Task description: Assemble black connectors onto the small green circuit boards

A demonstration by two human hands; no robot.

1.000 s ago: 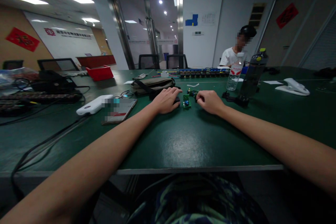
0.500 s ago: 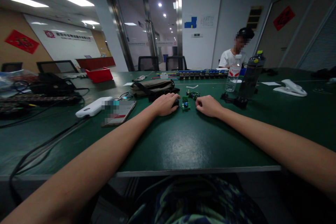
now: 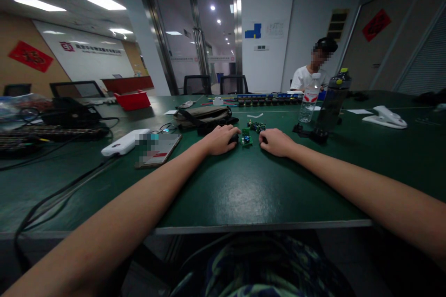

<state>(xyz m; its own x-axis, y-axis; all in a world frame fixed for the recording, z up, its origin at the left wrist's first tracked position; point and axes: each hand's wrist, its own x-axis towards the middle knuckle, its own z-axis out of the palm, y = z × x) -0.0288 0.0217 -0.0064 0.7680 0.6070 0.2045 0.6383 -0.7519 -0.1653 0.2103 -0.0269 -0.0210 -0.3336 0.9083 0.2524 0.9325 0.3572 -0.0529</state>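
Note:
A small green circuit board (image 3: 247, 140) with blue parts lies on the dark green table between my two hands. Just behind it is a cluster of green boards (image 3: 257, 126). To the left of the board, my left hand (image 3: 220, 140) rests with its fingers curved round a small black object (image 3: 234, 138), mostly covered by the fingers. My right hand (image 3: 276, 142) lies on the table to the right of the board, its fingers curled in; a dark bit shows at the fingertips, too small to name.
A phone (image 3: 165, 151), a white device (image 3: 121, 143) with cables and a grey-brown bag (image 3: 204, 115) lie on the left. A clear bottle (image 3: 307, 106), a dark bottle (image 3: 331, 106) and a white holder (image 3: 385, 118) stand right. A person (image 3: 308, 76) sits across the table.

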